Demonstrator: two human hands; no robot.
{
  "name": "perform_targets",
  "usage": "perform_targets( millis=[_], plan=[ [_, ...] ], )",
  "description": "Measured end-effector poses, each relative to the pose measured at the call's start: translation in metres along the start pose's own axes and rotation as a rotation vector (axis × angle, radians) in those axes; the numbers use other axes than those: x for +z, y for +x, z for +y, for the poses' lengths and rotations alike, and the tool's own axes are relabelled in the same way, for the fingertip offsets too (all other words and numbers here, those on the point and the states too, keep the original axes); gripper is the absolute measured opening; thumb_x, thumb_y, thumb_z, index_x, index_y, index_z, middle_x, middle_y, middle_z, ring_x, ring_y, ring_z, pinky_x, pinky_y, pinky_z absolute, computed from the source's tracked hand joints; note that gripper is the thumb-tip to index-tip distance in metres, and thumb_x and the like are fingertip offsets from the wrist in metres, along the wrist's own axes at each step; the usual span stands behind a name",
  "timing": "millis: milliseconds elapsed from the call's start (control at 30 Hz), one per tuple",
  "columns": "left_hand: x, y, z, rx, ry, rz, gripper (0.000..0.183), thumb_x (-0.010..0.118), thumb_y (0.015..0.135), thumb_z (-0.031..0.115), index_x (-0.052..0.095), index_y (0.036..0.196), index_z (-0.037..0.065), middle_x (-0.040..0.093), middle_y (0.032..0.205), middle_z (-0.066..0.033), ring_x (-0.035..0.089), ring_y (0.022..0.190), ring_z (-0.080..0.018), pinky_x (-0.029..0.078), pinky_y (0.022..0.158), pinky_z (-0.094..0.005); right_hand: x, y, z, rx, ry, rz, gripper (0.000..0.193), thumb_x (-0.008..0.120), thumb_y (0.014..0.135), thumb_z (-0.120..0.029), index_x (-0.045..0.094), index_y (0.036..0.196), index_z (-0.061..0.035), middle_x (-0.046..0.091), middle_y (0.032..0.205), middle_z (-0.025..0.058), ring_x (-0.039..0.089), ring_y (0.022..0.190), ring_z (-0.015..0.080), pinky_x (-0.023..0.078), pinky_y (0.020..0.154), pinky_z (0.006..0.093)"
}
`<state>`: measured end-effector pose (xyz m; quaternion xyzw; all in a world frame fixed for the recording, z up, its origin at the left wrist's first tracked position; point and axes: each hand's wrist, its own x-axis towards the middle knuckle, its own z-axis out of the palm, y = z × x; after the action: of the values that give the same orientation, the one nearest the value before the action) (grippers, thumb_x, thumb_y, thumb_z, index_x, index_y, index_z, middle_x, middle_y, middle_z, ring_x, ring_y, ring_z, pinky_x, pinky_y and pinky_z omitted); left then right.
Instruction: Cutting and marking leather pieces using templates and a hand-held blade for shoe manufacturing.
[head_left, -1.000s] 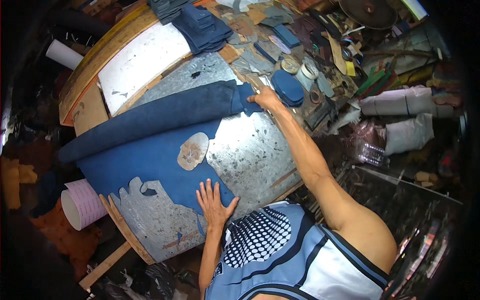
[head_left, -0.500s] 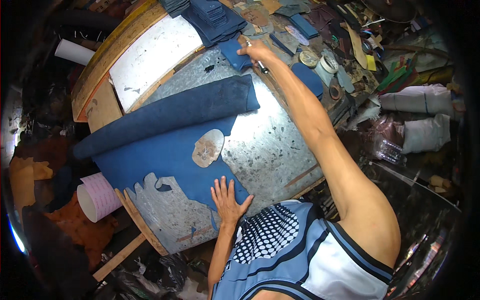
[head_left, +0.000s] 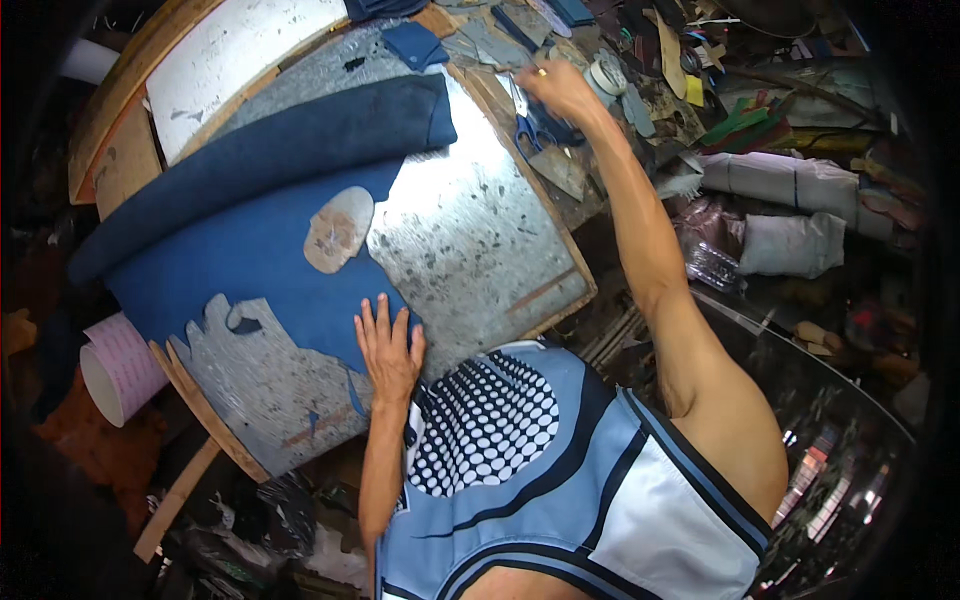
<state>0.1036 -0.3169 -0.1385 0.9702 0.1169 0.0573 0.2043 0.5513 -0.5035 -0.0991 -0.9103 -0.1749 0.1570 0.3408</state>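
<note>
My left hand (head_left: 388, 350) lies flat with fingers spread on the near right corner of a blue leather sheet (head_left: 240, 240). The sheet's far part is rolled into a thick dark blue roll (head_left: 260, 160). A worn oval template (head_left: 338, 230) rests on the sheet, just beyond that hand. My right hand (head_left: 560, 88) is over the cluttered side bench, its fingers curled; what they hold, if anything, is hidden. Close below its fingers lie scissors (head_left: 527, 130) with blue handles. A small blue leather piece (head_left: 413, 45) lies beyond the roll.
The metal-topped table (head_left: 480, 240) has a wooden rim on the right. Tape rolls (head_left: 607, 75) and scraps crowd the side bench. A white board (head_left: 235, 70) lies at the far left; a pink-and-white paper roll (head_left: 122, 370) stands off the table's left edge. Wrapped bundles (head_left: 780, 185) lie at right.
My right hand has left the small blue leather piece and moved right and nearer, to the scissors. The pen-like tool it held is out of sight. The view has swung right; my left hand stays put.
</note>
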Motion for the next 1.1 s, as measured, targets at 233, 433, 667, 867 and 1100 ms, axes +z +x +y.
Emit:
perform_targets(
  millis=[233,433,667,867,1100],
  plan=[
    [-0.028,0.007,-0.031,-0.496,-0.643,0.002,0.021,0.050,0.103,0.015,0.064,0.105,-0.001,0.065,0.122,-0.0200,0.061,0.118,-0.0316,0.048,0.099,-0.0436,0.066,-0.199,-0.032,-0.071,0.213,-0.494,0.032,0.066,0.089,-0.023,0.071,0.112,-0.0017,0.072,0.092,0.0102,0.066,0.088,0.0180,0.053,0.080,0.0321],
    [-0.032,-0.002,-0.100,-1.042,-1.648,0.405,0.039,0.051,0.103,0.030,0.056,0.121,-0.005,0.063,0.123,-0.0176,0.062,0.113,-0.0294,0.050,0.099,-0.0425,0.184,-0.255,-0.110,-0.424,-0.101,-0.363,0.034,0.065,0.087,-0.015,0.064,0.118,-0.0029,0.067,0.101,0.0242,0.069,0.085,0.0394,0.057,0.073,0.0476],
    [-0.022,-0.003,-0.109,-0.878,-1.729,0.371,0.042,0.054,0.102,0.030,0.054,0.124,-0.006,0.062,0.122,-0.0196,0.063,0.111,-0.0290,0.050,0.099,-0.0404,0.235,-0.232,-0.127,-0.510,-0.242,-0.155,0.012,0.063,0.080,-0.011,0.064,0.087,-0.0007,0.065,0.090,0.0211,0.068,0.075,0.0396,0.056,0.066,0.0495],
    [-0.012,-0.012,-0.094,-0.469,-1.429,0.209,0.044,0.045,0.106,0.035,0.062,0.113,-0.004,0.069,0.107,-0.0137,0.065,0.102,-0.0220,0.050,0.093,-0.0331,0.179,-0.294,-0.110,-0.421,-0.317,-0.413,0.021,0.062,0.082,-0.018,0.065,0.083,0.0032,0.067,0.087,0.0268,0.067,0.082,0.0442,0.053,0.074,0.0523],
    [-0.054,0.004,-0.111,-0.289,-0.766,0.217,0.031,0.057,0.100,0.029,0.070,0.103,0.001,0.072,0.096,-0.0144,0.069,0.089,-0.0209,0.052,0.078,-0.0316,0.090,-0.430,-0.024,0.254,-0.338,-0.291,0.042,0.068,0.087,-0.037,0.061,0.077,0.0031,0.061,0.071,0.0266,0.061,0.070,0.0460,0.046,0.062,0.0474]
  ],
)
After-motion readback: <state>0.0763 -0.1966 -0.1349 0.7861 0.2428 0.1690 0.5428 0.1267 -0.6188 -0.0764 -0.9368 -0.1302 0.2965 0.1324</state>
